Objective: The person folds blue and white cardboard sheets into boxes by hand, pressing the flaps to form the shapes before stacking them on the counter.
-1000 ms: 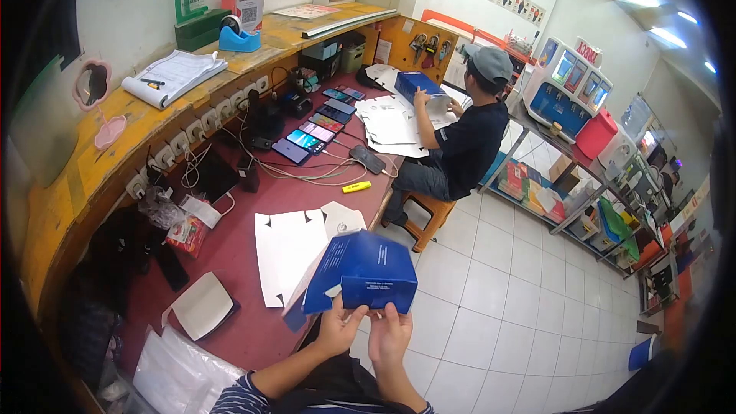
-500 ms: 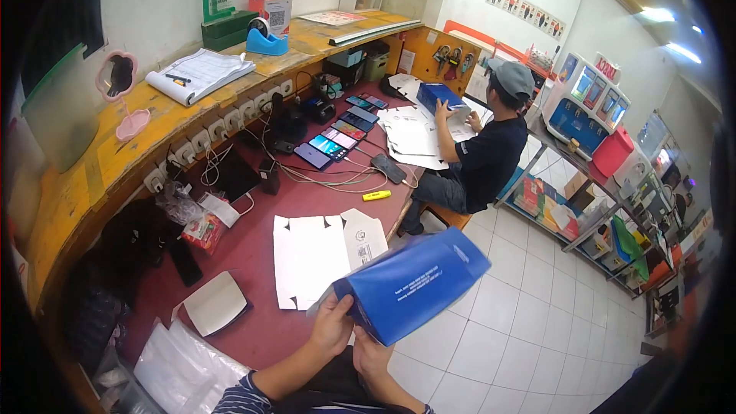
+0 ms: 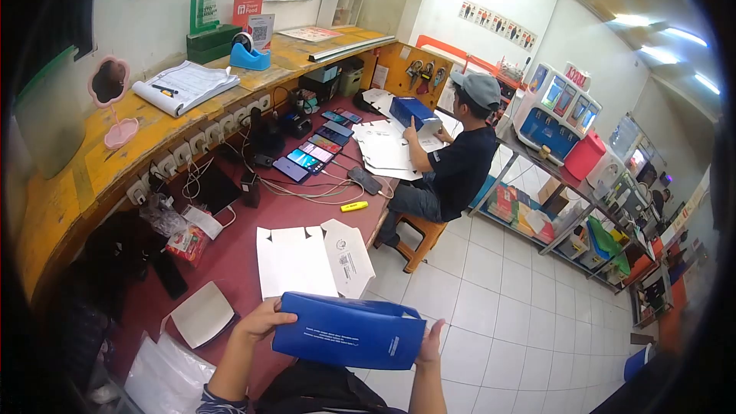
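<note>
A blue cardboard box (image 3: 345, 337) with white print on its side is held level in front of me, over the table's near edge. My left hand (image 3: 263, 320) grips its left end, with the thumb on the front face. At the right end, my right hand (image 3: 432, 343) holds the box with the thumb pointing up; its other fingers are partly hidden. Just beyond the box lies a flat white cardboard blank (image 3: 295, 261) with notched edges, and a printed flap (image 3: 349, 261) shows beside it. A small open white carton (image 3: 201, 314) sits left of my left hand.
Clear plastic bags (image 3: 165, 364) lie at the near left. Several phones (image 3: 307, 157) with cables and a yellow highlighter (image 3: 354, 206) are farther up the red table (image 3: 230, 241). A seated co-worker (image 3: 460, 153) handles another blue box (image 3: 414, 113) beside white sheets.
The box has turned from a slant to nearly level and moved left and down. My right hand has shifted from the near left corner to the right end. The view has swung right.
</note>
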Available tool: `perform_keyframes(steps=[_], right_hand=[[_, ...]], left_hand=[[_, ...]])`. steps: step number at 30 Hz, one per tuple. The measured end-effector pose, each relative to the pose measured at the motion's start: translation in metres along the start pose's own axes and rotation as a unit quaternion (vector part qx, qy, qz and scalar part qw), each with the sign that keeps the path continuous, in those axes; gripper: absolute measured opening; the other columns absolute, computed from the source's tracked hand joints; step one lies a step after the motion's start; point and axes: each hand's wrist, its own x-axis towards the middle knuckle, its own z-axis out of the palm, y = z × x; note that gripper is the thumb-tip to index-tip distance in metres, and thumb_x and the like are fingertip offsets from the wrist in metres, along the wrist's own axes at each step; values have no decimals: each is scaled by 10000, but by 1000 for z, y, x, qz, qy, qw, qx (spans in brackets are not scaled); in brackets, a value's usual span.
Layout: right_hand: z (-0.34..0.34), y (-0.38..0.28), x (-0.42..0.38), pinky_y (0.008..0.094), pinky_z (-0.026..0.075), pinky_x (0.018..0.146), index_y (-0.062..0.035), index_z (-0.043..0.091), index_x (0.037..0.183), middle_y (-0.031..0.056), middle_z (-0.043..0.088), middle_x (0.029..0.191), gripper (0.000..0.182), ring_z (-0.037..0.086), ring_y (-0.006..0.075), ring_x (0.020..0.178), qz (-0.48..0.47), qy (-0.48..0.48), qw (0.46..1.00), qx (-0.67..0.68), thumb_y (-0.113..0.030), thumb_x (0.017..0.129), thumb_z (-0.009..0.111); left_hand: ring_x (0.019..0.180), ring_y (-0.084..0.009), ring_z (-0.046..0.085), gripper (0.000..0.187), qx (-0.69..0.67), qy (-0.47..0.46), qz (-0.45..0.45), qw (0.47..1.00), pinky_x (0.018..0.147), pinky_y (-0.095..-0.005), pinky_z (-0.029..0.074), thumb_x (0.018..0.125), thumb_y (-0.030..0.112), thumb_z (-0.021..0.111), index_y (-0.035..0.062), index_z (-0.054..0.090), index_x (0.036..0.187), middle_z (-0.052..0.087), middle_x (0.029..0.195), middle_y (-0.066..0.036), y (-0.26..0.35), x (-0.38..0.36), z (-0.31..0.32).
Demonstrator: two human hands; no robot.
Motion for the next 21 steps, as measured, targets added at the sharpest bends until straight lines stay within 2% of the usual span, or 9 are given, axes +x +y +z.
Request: perform_keyframes(steps=[3, 6, 7, 8, 11, 13, 15, 18, 21], right_hand=[[32, -16, 0, 291, 456, 743, 22, 457, 1065, 96, 554, 981, 402, 550, 199, 871, -38, -3, 981, -190, -303, 828, 467], [67, -4, 14, 290, 453, 742, 23, 455, 1063, 99, 555, 975, 358, 554, 186, 853, -84, 75, 980, -165, -193, 793, 549], [80, 5, 17, 291, 452, 740, 24, 455, 1059, 100, 553, 973, 359, 552, 176, 848, -104, 151, 983, -15, -153, 772, 581], [92, 13, 19, 294, 451, 736, 22, 460, 1038, 99, 553, 950, 325, 549, 171, 832, -156, 176, 972, -9, -130, 775, 576], [112, 20, 19, 296, 452, 729, 15, 463, 1020, 91, 551, 930, 290, 546, 175, 824, -247, 156, 956, -23, -111, 782, 568], [106, 22, 22, 293, 448, 737, 11, 456, 1020, 87, 549, 921, 277, 546, 184, 813, -268, 134, 954, -28, -88, 784, 562], [113, 24, 25, 280, 431, 756, -1, 451, 1017, 85, 536, 956, 308, 530, 161, 850, -353, 207, 909, -80, -121, 771, 591], [119, 28, 23, 281, 421, 765, -3, 461, 994, 80, 523, 958, 290, 511, 157, 873, -362, 244, 885, -164, -89, 757, 603], [121, 39, 21, 293, 412, 772, 8, 451, 1012, 79, 530, 924, 284, 507, 155, 874, -346, 245, 842, -333, -75, 771, 576]], left_hand=[[1025, -221, 471, 619, 158, 28, 23, 987, 886, -330, 371, 759, 393, 553, -40, 375, 1165, 483, 1105, -134, -3, 6, 0], [1095, -242, 405, 864, -303, 25, 173, 937, 878, -390, 355, 728, 670, 325, -4, 239, 1261, 379, 1213, -150, 0, 12, 42], [1017, -249, 465, 810, -302, -127, 168, 930, 827, -383, 383, 750, 630, 353, -11, 277, 1239, 440, 1154, -144, -28, 21, 26], [891, -228, 525, 703, -58, -52, 133, 988, 768, -326, 408, 772, 587, 369, -12, 405, 1137, 524, 1030, -127, -37, 19, 36], [629, -144, 516, 432, -11, 45, 38, 998, 511, -264, 394, 874, 380, 309, 19, 543, 844, 550, 751, -69, -63, 24, 70], [734, -117, 525, 384, -490, -439, 16, 752, 556, -260, 399, 870, 343, 305, 27, 496, 972, 539, 886, -71, -62, 30, 74], [610, -94, 486, 418, -533, -400, 25, 745, 474, -232, 351, 848, 420, 328, 43, 486, 932, 517, 785, -66, -66, 29, 83], [607, -119, 471, 430, 20, 45, 250, 967, 514, -232, 375, 789, 380, 499, 55, 402, 1053, 489, 755, -57, -63, 27, 99], [601, -129, 487, 384, 360, 213, 444, 792, 525, -252, 411, 775, 195, 562, 36, 387, 1078, 502, 795, -69, -35, 28, 122]])
